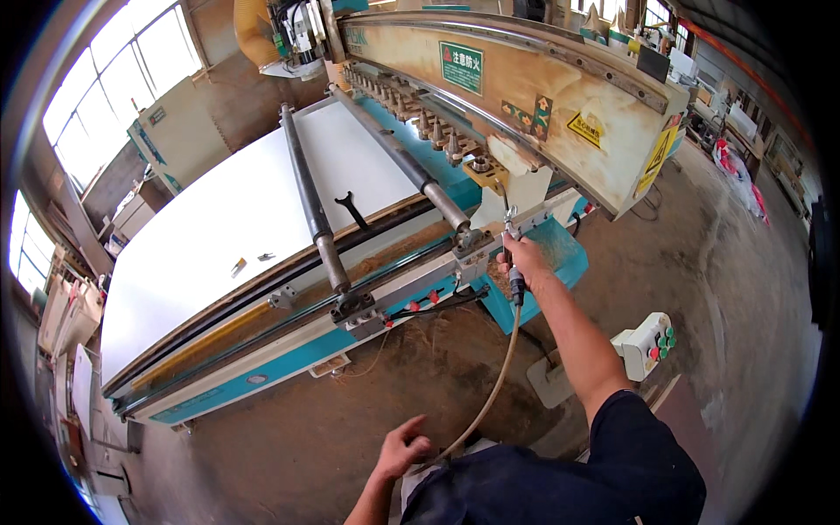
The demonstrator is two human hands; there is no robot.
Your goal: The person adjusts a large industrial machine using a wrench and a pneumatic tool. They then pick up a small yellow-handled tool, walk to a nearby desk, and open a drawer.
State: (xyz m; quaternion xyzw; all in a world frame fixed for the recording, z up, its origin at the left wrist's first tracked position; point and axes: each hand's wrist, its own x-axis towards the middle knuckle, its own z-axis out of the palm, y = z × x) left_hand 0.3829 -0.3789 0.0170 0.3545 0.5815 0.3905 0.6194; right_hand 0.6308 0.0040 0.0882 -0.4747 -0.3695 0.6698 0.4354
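Your dark shirt [542, 481] is closest, filling the lower edge, right sleeve reaching forward. Right hand [525, 255]: clamped on a silver air gun [511, 215], fingers wrapped round its body. Gun sits in front of the machine's near right corner, beside the end of the rail and over the teal tray [564, 249]. Long axis runs away from you, close to upright in view, tip leaning slightly left. Thin nozzle points away from you, toward the near end of the tool holder row [437, 131] under the gantry beam [569, 92]; can't tell if the tip touches anything. Dark fitting at the gun's rear end faces you; tan hose [500, 385] leaves there and curves down-left toward your waist. Left hand [405, 448]: low, near your body, thumb and fingers apart, loosely curled, just beside the hose; can't tell if they touch. To the left: two long rollers [304, 175] run across a white sheet [219, 201] on the machine bed. Button box [649, 346] stands right of your right forearm, red and green buttons facing right.
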